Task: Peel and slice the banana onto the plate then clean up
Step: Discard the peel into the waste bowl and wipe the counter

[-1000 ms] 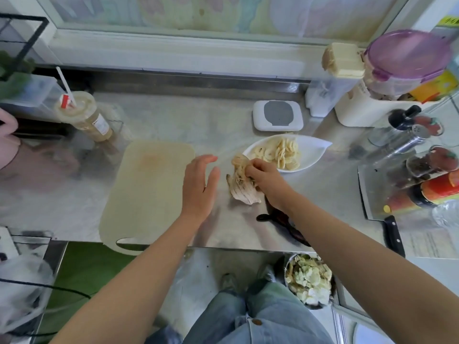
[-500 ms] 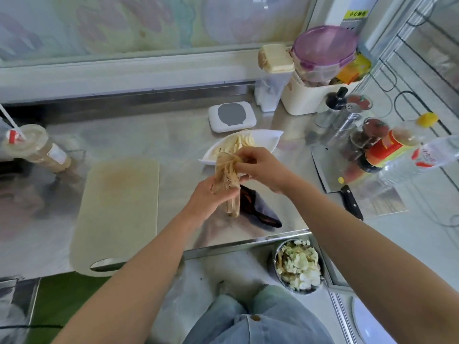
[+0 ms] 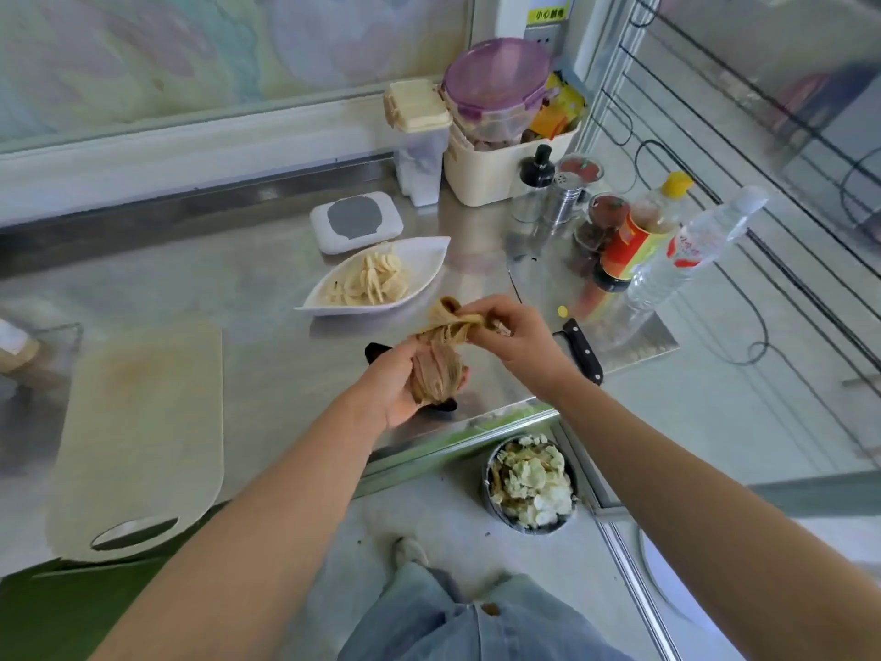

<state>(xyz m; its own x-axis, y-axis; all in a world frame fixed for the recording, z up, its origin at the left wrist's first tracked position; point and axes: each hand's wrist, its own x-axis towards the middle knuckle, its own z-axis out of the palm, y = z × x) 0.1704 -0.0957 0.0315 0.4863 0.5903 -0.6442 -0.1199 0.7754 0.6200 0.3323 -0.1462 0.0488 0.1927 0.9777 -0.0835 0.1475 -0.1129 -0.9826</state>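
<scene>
A brownish banana peel (image 3: pixel 436 362) is bunched up between both hands above the steel counter's front edge. My left hand (image 3: pixel 398 386) cups its lower part from below. My right hand (image 3: pixel 512 341) pinches its upper end. Behind them stands a white leaf-shaped plate (image 3: pixel 429 260) with several banana slices (image 3: pixel 369 281) piled in it. A knife with a black handle (image 3: pixel 581 350) lies on the counter just right of my right hand. The pale cutting board (image 3: pixel 143 431) lies bare at the left.
A round bin (image 3: pixel 531 484) full of food scraps stands on the floor below the counter edge. A dark cloth (image 3: pixel 376 353) lies under my hands. Bottles and jars (image 3: pixel 629 240), a cream basket (image 3: pixel 491 178) and a white wipes box (image 3: pixel 355 221) crowd the back right.
My right hand lifted the peel off the counter and my left hand closed under it. Both hands now bunch it up, shifted right toward the counter edge above the bin.
</scene>
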